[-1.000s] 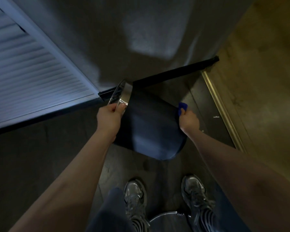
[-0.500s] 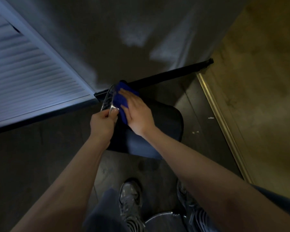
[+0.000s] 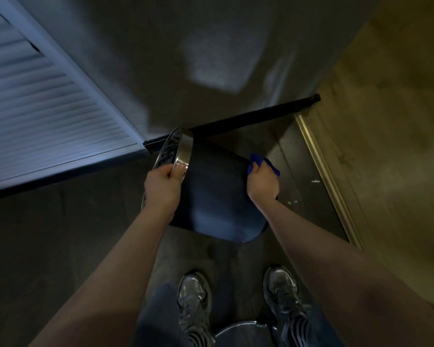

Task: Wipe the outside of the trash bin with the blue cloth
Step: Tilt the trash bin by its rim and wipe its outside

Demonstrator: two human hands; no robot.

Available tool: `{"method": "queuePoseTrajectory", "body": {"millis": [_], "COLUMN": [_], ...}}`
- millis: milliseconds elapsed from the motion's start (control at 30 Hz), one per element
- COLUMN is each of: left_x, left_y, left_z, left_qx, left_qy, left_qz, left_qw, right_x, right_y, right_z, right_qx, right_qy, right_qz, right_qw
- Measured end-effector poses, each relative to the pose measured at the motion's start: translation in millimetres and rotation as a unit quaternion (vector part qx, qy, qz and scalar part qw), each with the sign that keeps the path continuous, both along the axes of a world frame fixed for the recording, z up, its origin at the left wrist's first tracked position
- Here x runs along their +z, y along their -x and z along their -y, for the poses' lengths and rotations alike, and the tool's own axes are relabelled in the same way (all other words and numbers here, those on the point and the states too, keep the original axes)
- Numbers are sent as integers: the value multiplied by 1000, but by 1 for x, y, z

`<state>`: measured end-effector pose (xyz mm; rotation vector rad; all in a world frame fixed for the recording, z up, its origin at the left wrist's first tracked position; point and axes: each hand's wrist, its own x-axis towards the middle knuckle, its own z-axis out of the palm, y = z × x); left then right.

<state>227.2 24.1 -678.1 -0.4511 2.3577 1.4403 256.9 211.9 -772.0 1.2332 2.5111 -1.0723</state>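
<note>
In the head view, the trash bin [image 3: 218, 194] was tipped over on its side, with its open top turned to the left and its bottom turned to the right. Its shiny metal rim [image 3: 183, 152] was gripped by the left hand [image 3: 162, 187], with the fingers curled over the edge, so the bin was kept from rolling. The blue cloth [image 3: 257, 160] was held bunched in the right hand [image 3: 262, 184], with the fingers closed around it. The cloth was pressed against the far right end of the bin's dark side, near the bottom.

The wiping was judged to be under way, not done. Only one spot could be seen under the cloth. How much of the side was already clean could not be told, because the bin was dark and the light was dim. The near side, the underside and the rim were likely left to be wiped.

Two grey shoes [image 3: 194, 300] were seen on the dark floor [image 3: 60, 234] below, and a white slatted door [image 3: 35, 108] at the left.
</note>
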Motion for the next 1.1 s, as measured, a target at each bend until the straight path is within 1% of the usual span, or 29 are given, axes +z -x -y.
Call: {"method": "queuePoseTrajectory", "body": {"millis": [33, 100, 200, 300, 367, 433, 467, 500, 533, 567, 633, 700, 800, 867, 900, 933, 967, 1000, 1033, 1067, 1100], "left_x": [1, 1, 0, -2, -4, -4, -3, -2, -1, 0, 3, 4, 7, 11, 15, 16, 16, 14, 12, 10, 9], "left_y": [0, 0, 1, 1, 0, 0, 0, 2, 4, 6, 9, 11, 12, 14, 14, 14, 13, 10, 6, 2, -1], "left_z": [-2, -4, -7, -8, -3, 1, 3, 5, 8, 10, 13, 11, -2, -6, -2, 7, 18, 30, 40, 47, 51], "left_qx": [-2, -4, -5, 12, 11, 3, 2, 4, 7, 12, 11, -22, -71, -131, -175, -221, -270, -312, -335, -335, -323], "left_qy": [5, 11, 20, 27, 22, 15, 12, 11, 7, -2, -29, -19, 53, 27, 12, 19, 49, 100, 150, 175, 179], "left_qz": [-5, -18, -27, -25, -18, -15, -12, -7, 0, 11, 38, 53, 23, 14, 23, 36, 50, 59, 55, 41, 25], "left_qw": [1000, 1000, 999, 999, 1000, 1000, 1000, 1000, 1000, 1000, 999, 998, 996, 991, 984, 974, 960, 943, 929, 925, 929], "right_x": [4, 13, 30, 41, 43, 38, 33, 26, 20, 14, 3, -6, -11, -14, -14, -15, -15, -16, -16, -16, -16], "right_y": [3, 9, 20, 22, 12, -3, -10, -16, -24, -31, -46, -52, -45, -39, -36, -34, -32, -31, -30, -30, -30], "right_z": [6, 23, 53, 85, 92, 79, 67, 53, 39, 26, 7, -5, -16, -25, -28, -32, -35, -39, -43, -47, -50], "right_qx": [-21, -16, 36, 77, 129, 234, 287, 321, 331, 316, 244, 186, 135, 134, 135, 132, 128, 122, 115, 110, 109], "right_qy": [4, -9, -48, -47, -29, -52, -73, -82, -76, -61, -45, -36, -26, -62, -80, -91, -98, -99, -96, -90, -80], "right_qz": [-5, -42, -137, -230, -273, -295, -292, -274, -246, -216, -162, -130, -89, -41, -23, -18, -21, -23, -14, 7, 31], "right_qw": [1000, 999, 989, 969, 953, 925, 910, 903, 908, 922, 955, 973, 986, 988, 987, 987, 987, 987, 989, 990, 990]}}
